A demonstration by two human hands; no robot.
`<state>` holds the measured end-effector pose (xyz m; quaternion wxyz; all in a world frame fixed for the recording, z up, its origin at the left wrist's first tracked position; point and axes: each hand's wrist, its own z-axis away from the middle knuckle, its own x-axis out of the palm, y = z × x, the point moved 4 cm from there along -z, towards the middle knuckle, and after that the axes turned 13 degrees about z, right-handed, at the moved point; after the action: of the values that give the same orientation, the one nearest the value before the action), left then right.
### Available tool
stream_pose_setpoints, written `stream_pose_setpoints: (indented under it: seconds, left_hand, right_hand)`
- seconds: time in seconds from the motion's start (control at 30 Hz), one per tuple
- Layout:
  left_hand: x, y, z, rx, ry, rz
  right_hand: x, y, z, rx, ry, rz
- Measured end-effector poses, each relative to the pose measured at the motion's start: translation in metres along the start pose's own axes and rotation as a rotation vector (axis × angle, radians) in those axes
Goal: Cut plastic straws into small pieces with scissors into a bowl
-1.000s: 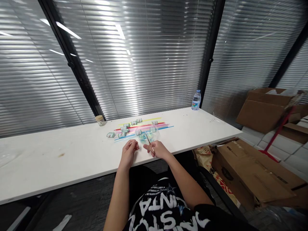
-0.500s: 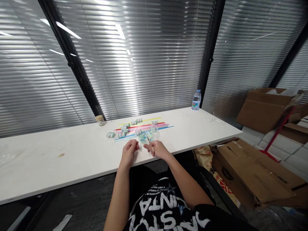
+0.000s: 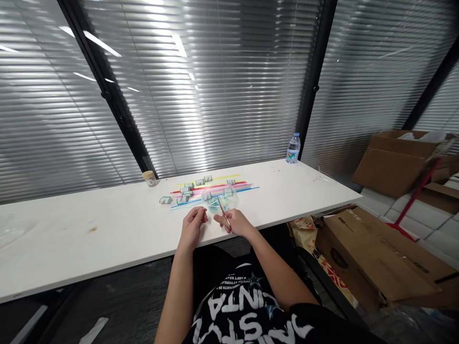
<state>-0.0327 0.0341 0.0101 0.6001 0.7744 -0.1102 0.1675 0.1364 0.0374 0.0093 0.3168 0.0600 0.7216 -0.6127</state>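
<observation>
My right hand (image 3: 234, 222) rests on the white table (image 3: 107, 229) near its front edge and pinches a thin stick-like strip (image 3: 222, 208) that points up and away from me. My left hand (image 3: 193, 225) lies just left of it with fingers curled at the tips; whether they pinch anything is too small to tell. Beyond the hands lie long coloured paper strips (image 3: 215, 188) in yellow, red, pink and blue. Several small rolled paper pieces (image 3: 185, 191) are scattered over them, and a clear plastic bag (image 3: 219, 198) lies in front.
A small jar (image 3: 149, 178) stands at the table's back edge, and a water bottle (image 3: 293, 148) at the back right. Window blinds rise behind the table. Cardboard boxes (image 3: 369, 258) crowd the floor to the right. My lap is under the table edge.
</observation>
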Motion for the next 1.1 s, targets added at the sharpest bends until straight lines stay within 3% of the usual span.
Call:
stream_pose_setpoints:
  seconds: [1.1]
  left_hand:
    - [-0.0064, -0.0065, -0.0025, 0.041, -0.006, -0.094]
  right_hand:
    - [0.0002, -0.0011, 0.0004, 0.015, 0.015, 0.036]
